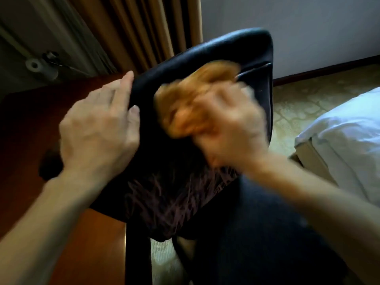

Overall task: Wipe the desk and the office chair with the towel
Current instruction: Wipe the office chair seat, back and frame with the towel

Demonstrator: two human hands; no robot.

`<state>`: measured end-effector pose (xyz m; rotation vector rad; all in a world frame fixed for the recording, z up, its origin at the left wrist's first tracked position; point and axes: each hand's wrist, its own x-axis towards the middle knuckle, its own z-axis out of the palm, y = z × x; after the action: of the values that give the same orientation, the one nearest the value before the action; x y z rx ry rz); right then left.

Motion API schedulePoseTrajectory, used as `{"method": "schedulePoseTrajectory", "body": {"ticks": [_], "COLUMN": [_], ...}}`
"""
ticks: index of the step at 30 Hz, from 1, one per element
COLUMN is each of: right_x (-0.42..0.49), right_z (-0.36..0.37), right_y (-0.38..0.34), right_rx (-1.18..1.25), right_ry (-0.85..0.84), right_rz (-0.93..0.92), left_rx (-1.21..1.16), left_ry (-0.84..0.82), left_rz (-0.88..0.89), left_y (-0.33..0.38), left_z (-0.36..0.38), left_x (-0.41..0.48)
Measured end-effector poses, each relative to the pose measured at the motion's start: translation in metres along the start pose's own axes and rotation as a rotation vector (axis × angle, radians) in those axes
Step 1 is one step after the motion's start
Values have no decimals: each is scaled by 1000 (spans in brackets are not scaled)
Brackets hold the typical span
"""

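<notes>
Chair stage, judged midway | my right hand (230, 124), fingers curled, clutched crumpled orange towel (185, 103) on black leather office chair (205, 54) | left hand (98, 128), fingers straight, braced it | red-brown wooden worktop (24, 124): wiping unverifiable.

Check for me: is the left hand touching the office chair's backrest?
Touching. The head view shows the left hand on the backrest: fingers lie along its side edge, thumb tip on its front.
</notes>
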<state>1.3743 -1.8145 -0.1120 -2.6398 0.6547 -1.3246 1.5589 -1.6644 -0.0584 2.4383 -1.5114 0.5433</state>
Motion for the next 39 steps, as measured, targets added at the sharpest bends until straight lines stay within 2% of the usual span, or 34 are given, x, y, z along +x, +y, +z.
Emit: {"method": "schedulePoseTrajectory", "body": {"ticks": [1,3,5,7,8,10,13,14,15,17,19,22,26,28,30,32,35,39], "right_x": [14,37,47,41,32,5,-34,-39,-39,-31,-18,18,55,49,21,-17,-80,-127], "right_z": [-6,-10,-2,11,17,28,31,31,27,13,-3,-26,-21,-2,20,32,47,49], "right_y": [22,55,63,38,16,-42,-119,-129,-131,-113,-77,-8,38,7,-44,-99,-162,-201], "right_rx": [-48,-91,-103,-109,-105,13,206,234,267,283,275,115,-25,-55,-38,41,221,375], "right_ry": [67,125,83,28,-2,-91,-392,-500,-559,-494,-296,-57,39,-16,-100,-147,-128,-187], "right_rz": [139,350,469,535,509,288,-233,-338,-359,-264,-119,155,399,370,264,180,108,-44], "left_rx": [70,19,0,-43,-97,-205,-332,-364,-383,-388,-344,-312,-366,-341,-344,-371,-400,-404], "left_ry": [76,137,136,128,109,50,-87,-125,-162,-210,-186,-123,-67,-39,-24,-19,12,57], "left_rz": [6,-121,-220,-226,-236,-290,-302,-266,-227,-146,-130,-238,-338,-369,-376,-358,-325,-283], "left_y": [10,27,38,38,33,19,0,-2,-4,-8,-17,-36,-44,-40,-40,-44,-45,-47], "left_z": [4,12,15,12,8,-4,-21,-25,-29,-36,-40,-41,-25,-19,-17,-18,-17,-14], "left_x": [-4,-6,-5,-2,1,9,14,12,8,-3,-22,-56,-73,-67,-65,-67,-72,-75]}}
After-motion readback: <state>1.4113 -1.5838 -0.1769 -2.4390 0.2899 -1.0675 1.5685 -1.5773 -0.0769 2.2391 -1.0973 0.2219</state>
